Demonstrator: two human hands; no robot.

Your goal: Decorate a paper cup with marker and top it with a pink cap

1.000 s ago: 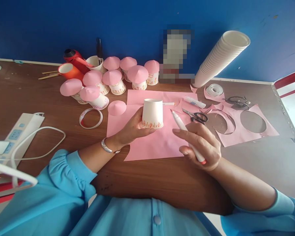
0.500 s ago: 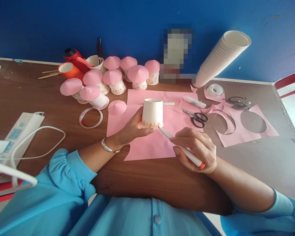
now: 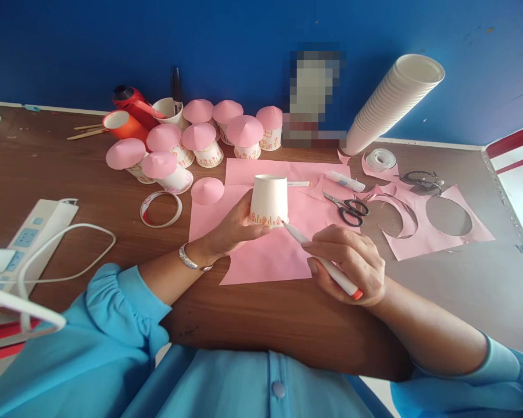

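My left hand (image 3: pixel 237 223) is closed around a white paper cup (image 3: pixel 269 197), held upside down above pink paper (image 3: pixel 270 261). Small red flowers and greenish strokes run along the cup's wide rim. In my right hand (image 3: pixel 351 264) is a white marker pen (image 3: pixel 333 274) with a red end. Its tip touches the drawn band near the rim's right side. A loose pink paper cone (image 3: pixel 207 191) lies left of the cup. Behind it stand several upturned cups with drawings and pink cone tops (image 3: pixel 244 132).
Scissors (image 3: pixel 351 210), a glue tube (image 3: pixel 346 180), clear tape (image 3: pixel 381 159) and cut pink scraps (image 3: pixel 448 220) lie to the right. A tall cup stack (image 3: pixel 396 101) leans on the blue wall. At left are a tape ring (image 3: pixel 161 209), red glue gun (image 3: pixel 137 107) and power strip (image 3: pixel 39 232).
The cup has shifted very slightly left in my left hand. The marker tip has moved up a little, from the rim's lower edge onto the drawn band.
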